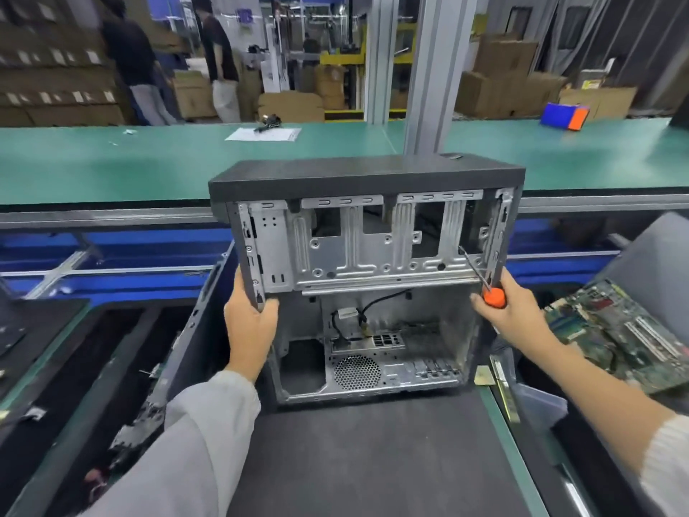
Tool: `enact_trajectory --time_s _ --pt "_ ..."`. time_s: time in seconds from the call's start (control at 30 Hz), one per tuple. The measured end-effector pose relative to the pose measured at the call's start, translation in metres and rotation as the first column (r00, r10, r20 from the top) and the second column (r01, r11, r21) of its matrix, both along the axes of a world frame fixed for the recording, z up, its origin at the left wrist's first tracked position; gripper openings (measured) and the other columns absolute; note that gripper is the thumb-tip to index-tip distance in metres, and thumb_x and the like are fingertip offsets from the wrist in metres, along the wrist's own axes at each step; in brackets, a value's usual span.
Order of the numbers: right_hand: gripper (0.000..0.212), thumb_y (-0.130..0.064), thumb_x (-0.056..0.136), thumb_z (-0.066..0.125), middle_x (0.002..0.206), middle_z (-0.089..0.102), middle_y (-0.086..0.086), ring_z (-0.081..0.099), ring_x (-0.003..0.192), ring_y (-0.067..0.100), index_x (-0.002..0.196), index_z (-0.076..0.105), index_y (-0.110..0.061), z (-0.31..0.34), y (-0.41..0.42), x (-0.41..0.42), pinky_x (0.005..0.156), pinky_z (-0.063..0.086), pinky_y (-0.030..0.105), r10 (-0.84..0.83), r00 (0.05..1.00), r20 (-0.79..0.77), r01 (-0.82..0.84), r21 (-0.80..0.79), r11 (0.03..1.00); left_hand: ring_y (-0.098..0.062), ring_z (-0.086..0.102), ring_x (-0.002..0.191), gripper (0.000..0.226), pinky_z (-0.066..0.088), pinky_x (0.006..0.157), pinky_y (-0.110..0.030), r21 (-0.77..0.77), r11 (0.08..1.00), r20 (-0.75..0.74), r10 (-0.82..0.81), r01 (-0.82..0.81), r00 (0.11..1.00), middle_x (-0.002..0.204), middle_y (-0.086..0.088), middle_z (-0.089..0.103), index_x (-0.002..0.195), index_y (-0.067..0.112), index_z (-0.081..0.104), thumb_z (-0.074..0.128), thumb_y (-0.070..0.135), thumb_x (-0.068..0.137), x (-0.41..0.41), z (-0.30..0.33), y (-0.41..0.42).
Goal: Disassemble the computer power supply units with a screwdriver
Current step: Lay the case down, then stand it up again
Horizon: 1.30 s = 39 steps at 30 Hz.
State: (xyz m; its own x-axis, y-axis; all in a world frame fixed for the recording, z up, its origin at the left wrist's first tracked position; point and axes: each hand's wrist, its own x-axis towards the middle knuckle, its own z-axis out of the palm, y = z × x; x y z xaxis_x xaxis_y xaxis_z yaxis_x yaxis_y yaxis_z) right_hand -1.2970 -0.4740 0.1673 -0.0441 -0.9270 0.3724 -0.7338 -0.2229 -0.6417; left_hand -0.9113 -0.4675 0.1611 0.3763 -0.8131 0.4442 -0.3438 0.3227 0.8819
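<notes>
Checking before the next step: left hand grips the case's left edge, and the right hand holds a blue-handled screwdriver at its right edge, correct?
Not quite. In the head view the screwdriver handle is orange, not blue. Otherwise right: the left hand grips the case at its left edge, the right hand holds the tool at its right edge.

orange screwdriver handle (494, 297), green bench (149, 162)

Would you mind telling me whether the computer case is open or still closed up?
Open: the computer case has no side panel, so its bare metal interior and rear fan grille show.

Grey long sleeve on L arm (208, 442), white knit cuff on R arm (667, 453)
</notes>
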Motion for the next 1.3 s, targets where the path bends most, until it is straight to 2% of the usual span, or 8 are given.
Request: enact_trajectory --time_s 0.13,0.47,0.6,0.73,0.93,1.0,1.17,1.3 --pt "0.033 -0.010 0.082 0.070 0.064 0.050 0.004 0.050 0.057 0.025 0.097 0.043 -0.023 -0.017 0.022 0.007 0.053 0.040 0.036 -0.045 0.999 -0.010 0.045 -0.045 0.998 0.010 0.060 0.076 0.070 0.046 0.071 -0.005 0.031 0.999 -0.061 -0.015 0.017 0.998 0.097 0.034 0.065 0.125 0.053 0.045 0.056 -0.003 0.085 -0.004 -0.005 0.018" --pt "0.032 -0.011 0.081 0.069 0.065 0.046 -0.010 0.048 0.058 0.006 0.104 0.047 -0.010 -0.023 0.027 0.015 0.051 0.035 0.023 -0.145 0.987 -0.067 0.147 0.012 0.989 0.013 0.057 0.061 0.052 0.041 0.052 -0.001 0.227 0.974 -0.112 0.000 0.026 0.994 0.089 0.012 0.062 0.129 0.011 0.051 0.050 -0.014 0.083 0.001 -0.008 0.018" --pt "0.041 -0.019 0.085 0.067 0.068 0.047 -0.011 0.050 0.060 0.007 0.118 0.046 -0.006 -0.023 0.024 0.012 0.053 0.037 0.021 -0.135 0.987 -0.083 0.135 0.002 0.991 0.006 0.062 0.088 0.055 0.043 0.064 0.000 0.257 0.964 -0.108 -0.037 0.064 0.993 0.103 0.016 0.063 0.136 0.015 0.047 0.054 -0.009 0.086 0.003 -0.007 0.020" --pt "0.036 -0.043 0.087 0.064 0.067 0.051 -0.001 0.053 0.061 0.020 0.101 0.046 -0.016 -0.038 0.039 0.013 0.055 0.045 0.037 -0.079 0.990 -0.116 0.085 0.043 0.995 -0.005 0.059 0.098 0.057 0.044 0.083 -0.015 0.326 0.944 -0.138 0.000 0.046 0.990 0.114 0.004 0.060 0.140 0.016 0.040 0.058 0.000 0.088 -0.004 -0.017 0.039" --pt "0.031 -0.037 0.091 0.060 0.064 0.049 -0.002 0.048 0.055 0.018 0.070 0.043 -0.020 -0.065 0.070 0.012 0.047 0.029 0.029 -0.265 0.942 -0.206 0.277 0.028 0.961 -0.032 0.051 0.109 0.064 0.047 0.095 -0.044 0.550 0.835 -0.254 0.142 0.022 0.957 0.138 -0.017 0.044 0.145 0.004 0.029 0.059 0.009 0.089 -0.029 -0.042 0.079" --pt "0.038 -0.034 0.089 0.061 0.053 0.046 -0.002 0.045 0.051 0.023 0.062 0.041 -0.017 -0.065 0.082 0.018 0.045 0.023 0.027 -0.290 0.906 -0.307 0.309 0.013 0.951 -0.026 0.043 0.111 0.065 0.038 0.091 -0.036 0.614 0.789 -0.252 0.200 -0.003 0.947 0.146 -0.016 0.031 0.144 0.000 0.029 0.061 0.012 0.088 -0.044 -0.048 0.095" --pt "0.024 -0.030 0.085 0.055 0.064 0.061 0.007 0.056 0.069 0.031 0.064 0.051 -0.017 -0.061 0.107 0.071 0.057 0.035 0.032 -0.143 0.882 -0.449 0.249 0.187 0.950 -0.010 0.037 0.122 0.071 0.030 0.097 -0.027 0.590 0.697 -0.418 -0.168 0.408 0.893 0.148 0.002 0.032 0.147 0.016 0.032 0.070 0.018 0.087 -0.077 -0.051 0.128" --pt "0.013 -0.029 0.085 0.054 0.089 0.068 0.009 0.061 0.091 0.031 0.083 0.057 -0.016 -0.053 0.124 0.132 0.067 0.041 0.032 0.060 0.857 -0.512 0.110 0.295 0.949 -0.010 0.050 0.126 0.039 0.033 0.108 -0.027 0.369 0.487 -0.686 -0.432 0.791 0.586 0.136 0.000 0.054 0.129 0.013 0.055 0.063 0.026 0.093 -0.080 -0.038 0.140"
